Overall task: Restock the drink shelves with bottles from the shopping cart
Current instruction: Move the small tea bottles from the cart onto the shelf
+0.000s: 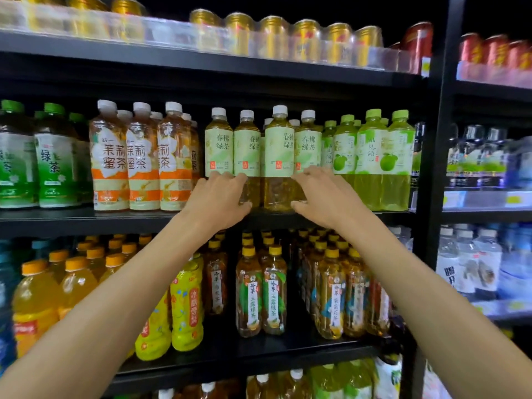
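Note:
Four pale-green-labelled green tea bottles with white caps stand in a row at the front of the middle shelf (86,217). My left hand (218,197) rests with its fingers spread over the lower fronts of the two left bottles (218,145). My right hand (319,194) touches the lower front of the rightmost bottle (307,145). The third bottle (278,151) stands between my two thumbs, slightly forward of the others. Neither hand lifts a bottle. The shopping cart is out of view.
Orange-labelled tea bottles (126,162) stand left of the row and lime-green bottles (371,156) right of it. Gold cans (273,36) fill the shelf above. Yellow-capped bottles (260,289) crowd the shelf below. A black upright (437,139) separates a bay of water bottles (475,156).

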